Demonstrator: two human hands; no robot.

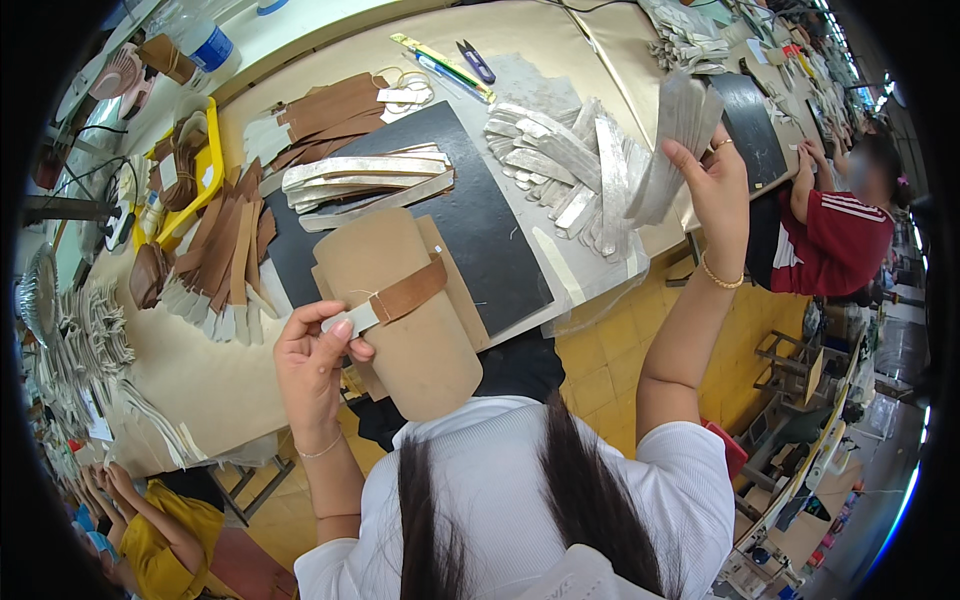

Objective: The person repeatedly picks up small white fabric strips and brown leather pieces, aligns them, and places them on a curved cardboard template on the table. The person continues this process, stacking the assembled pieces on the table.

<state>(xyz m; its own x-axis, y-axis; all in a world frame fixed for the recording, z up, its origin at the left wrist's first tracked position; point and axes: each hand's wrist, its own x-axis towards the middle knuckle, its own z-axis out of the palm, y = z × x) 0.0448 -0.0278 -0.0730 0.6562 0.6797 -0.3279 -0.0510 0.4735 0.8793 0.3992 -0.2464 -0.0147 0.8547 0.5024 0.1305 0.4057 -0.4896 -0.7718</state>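
My left hand [310,355] pinches the pale end of a brown leather strap [418,292], which lies across a rounded tan board [430,350]. A short thread sticks up where the brown and pale parts meet. Raised to the right, my right hand [722,190] grips a bundle of grey strips [672,130], fanned out a little. Below and left of that bundle, a loose pile of silvery-grey strips [590,165] rests on clear plastic. A stack of pale-faced strips [365,178] lies on the black mat [490,205], just beyond the tan board.
Brown leather strips [235,235] lie left of the mat, near a yellow basket [213,160]. Thread snips [477,62] and a yellow ruler [440,62] sit at the back. A co-worker in a red shirt [840,235] is at right; another in yellow [180,535] is lower left.
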